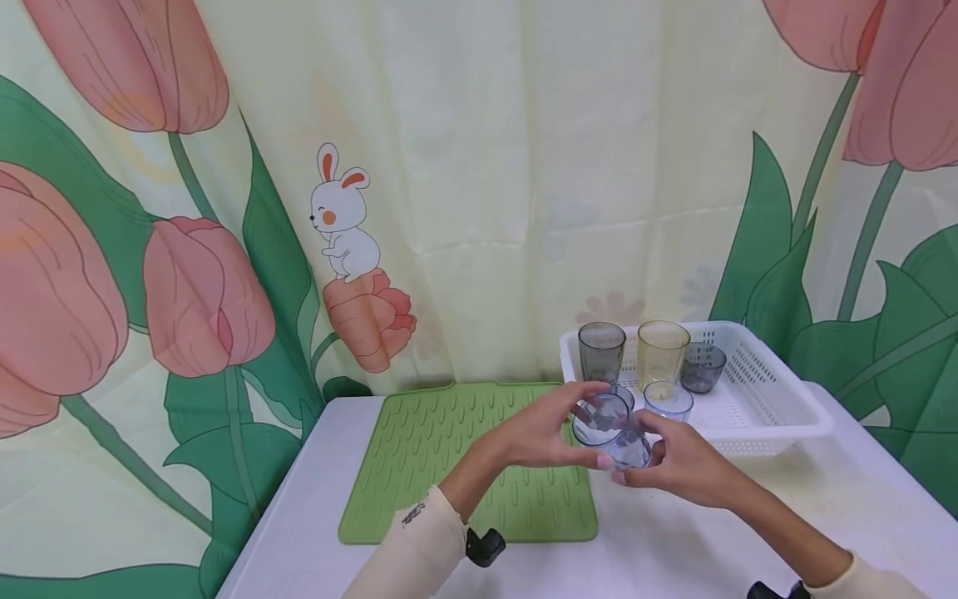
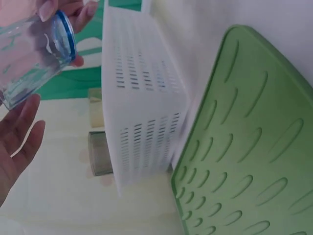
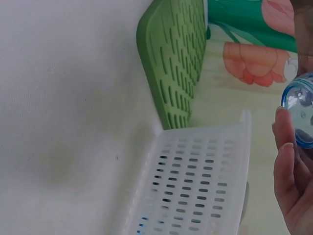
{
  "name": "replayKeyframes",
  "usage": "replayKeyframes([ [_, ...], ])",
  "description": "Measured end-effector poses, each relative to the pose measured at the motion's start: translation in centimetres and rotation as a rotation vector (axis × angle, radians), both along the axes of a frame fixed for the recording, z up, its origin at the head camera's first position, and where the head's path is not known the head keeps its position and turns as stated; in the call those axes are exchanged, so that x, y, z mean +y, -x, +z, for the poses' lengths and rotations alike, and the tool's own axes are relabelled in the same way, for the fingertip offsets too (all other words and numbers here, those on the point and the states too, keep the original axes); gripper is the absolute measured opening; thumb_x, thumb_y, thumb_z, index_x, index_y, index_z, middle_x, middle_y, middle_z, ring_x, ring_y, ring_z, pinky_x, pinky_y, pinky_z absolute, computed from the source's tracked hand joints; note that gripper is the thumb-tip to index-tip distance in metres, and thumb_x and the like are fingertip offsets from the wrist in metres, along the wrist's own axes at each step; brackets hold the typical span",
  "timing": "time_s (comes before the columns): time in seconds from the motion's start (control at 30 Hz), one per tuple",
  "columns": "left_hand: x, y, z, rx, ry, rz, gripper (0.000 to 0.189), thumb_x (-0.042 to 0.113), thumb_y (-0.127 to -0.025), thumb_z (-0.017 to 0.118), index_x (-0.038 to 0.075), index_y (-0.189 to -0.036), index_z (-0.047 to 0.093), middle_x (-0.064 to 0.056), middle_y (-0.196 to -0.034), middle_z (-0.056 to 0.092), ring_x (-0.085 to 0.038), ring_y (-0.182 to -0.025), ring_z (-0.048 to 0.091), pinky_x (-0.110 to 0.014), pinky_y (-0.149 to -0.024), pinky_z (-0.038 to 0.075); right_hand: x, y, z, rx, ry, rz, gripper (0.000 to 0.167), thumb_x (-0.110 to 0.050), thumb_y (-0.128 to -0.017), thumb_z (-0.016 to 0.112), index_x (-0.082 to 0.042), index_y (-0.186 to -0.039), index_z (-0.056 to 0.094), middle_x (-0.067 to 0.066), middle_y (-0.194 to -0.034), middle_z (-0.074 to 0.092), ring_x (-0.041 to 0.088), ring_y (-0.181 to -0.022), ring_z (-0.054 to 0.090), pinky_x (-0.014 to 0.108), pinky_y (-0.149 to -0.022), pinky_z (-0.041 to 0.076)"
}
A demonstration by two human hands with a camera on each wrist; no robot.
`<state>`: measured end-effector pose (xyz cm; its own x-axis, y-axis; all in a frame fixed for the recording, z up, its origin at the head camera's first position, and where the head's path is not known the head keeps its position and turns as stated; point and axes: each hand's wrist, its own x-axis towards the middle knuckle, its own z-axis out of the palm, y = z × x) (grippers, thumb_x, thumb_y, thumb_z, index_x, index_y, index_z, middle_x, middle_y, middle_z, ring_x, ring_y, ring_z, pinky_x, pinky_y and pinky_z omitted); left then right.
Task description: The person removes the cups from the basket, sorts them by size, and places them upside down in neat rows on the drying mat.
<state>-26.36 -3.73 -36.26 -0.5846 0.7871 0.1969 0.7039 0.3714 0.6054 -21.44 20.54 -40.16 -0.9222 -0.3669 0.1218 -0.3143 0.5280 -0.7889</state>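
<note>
A clear bluish drinking glass (image 1: pixel 631 450) is held tilted between both hands, its mouth towards the left hand. At its base, the fingers and thumb of my right hand (image 1: pixel 688 466) grip it. My left hand (image 1: pixel 542 428) spans the rim end, thumb on the near side and a finger on the far side. In the left wrist view, the glass (image 2: pixel 34 56) shows a blue ring at its base. There, the left fingers (image 2: pixel 24 129) are curved close to the rim. The right wrist view catches only the glass's base (image 3: pixel 304 113), beside the right fingers (image 3: pixel 286 166).
A white perforated basket (image 1: pixel 786 420) stands at the back right. Inside are a tall grey glass (image 1: pixel 601 349), a tall yellow glass (image 1: pixel 662 353), a short grey glass (image 1: pixel 702 366) and a clear glass (image 1: pixel 669 403). A green ridged mat (image 1: pixel 464 466) lies left of it.
</note>
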Motion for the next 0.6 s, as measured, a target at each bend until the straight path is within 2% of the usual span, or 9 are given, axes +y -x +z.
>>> replayKeyframes([
  [0.13, -0.2, 0.0, -0.2, 0.033, 0.026, 0.024, 0.089, 0.045, -0.084, 0.079, 0.020, -0.155, 0.031, 0.001, -0.135, 0.054, -0.005, -0.118, 0.054, -0.024, -0.096, 0.050, -0.1, 0.0, 0.1, -0.010, -0.021, -0.031, 0.075, -0.033, -0.077, 0.086, 0.001, -0.133, 0.051, 0.008, -0.094, 0.063, 0.012, -0.063, 0.060, 0.026, -0.052, 0.048],
  [0.27, -0.6, 0.0, -0.5, 0.028, 0.033, 0.046, 0.088, 0.047, -0.083, 0.079, 0.026, -0.154, 0.032, 0.004, -0.136, 0.052, -0.007, -0.117, 0.055, -0.022, -0.093, 0.049, 0.1, -0.1, 0.2, -0.002, -0.022, -0.036, 0.077, -0.032, -0.078, 0.086, 0.002, -0.136, 0.049, 0.009, -0.095, 0.063, 0.012, -0.063, 0.060, 0.026, -0.052, 0.048],
  [0.47, -1.3, 0.1, -0.7, 0.001, 0.043, 0.072, 0.077, 0.046, -0.085, 0.077, 0.020, -0.148, 0.041, 0.003, -0.136, 0.053, -0.012, -0.116, 0.058, -0.021, -0.092, 0.049, 0.2, -0.2, 0.2, 0.019, -0.011, -0.032, 0.076, -0.033, -0.079, 0.085, 0.000, -0.138, 0.050, 0.006, -0.088, 0.064, 0.011, -0.057, 0.057, 0.026, -0.049, 0.045],
  [0.53, -1.4, 0.1, -0.7, -0.005, 0.041, 0.069, 0.074, 0.046, -0.086, 0.077, 0.017, -0.145, 0.043, 0.003, -0.134, 0.055, -0.012, -0.115, 0.058, -0.020, -0.092, 0.049, 0.2, -0.2, 0.2, 0.016, -0.009, -0.033, 0.076, -0.033, -0.079, 0.085, -0.001, -0.138, 0.050, 0.006, -0.092, 0.064, 0.011, -0.058, 0.057, 0.026, -0.050, 0.046],
  [0.6, -1.6, 0.1, -0.8, -0.017, 0.040, 0.058, 0.074, 0.044, -0.086, 0.077, 0.016, -0.145, 0.043, 0.002, -0.132, 0.056, -0.013, -0.115, 0.059, -0.021, -0.093, 0.050, 0.2, -0.2, 0.2, 0.001, -0.009, -0.038, 0.077, -0.033, -0.079, 0.085, -0.002, -0.140, 0.049, 0.007, -0.089, 0.064, 0.011, -0.059, 0.057, 0.026, -0.050, 0.046],
])
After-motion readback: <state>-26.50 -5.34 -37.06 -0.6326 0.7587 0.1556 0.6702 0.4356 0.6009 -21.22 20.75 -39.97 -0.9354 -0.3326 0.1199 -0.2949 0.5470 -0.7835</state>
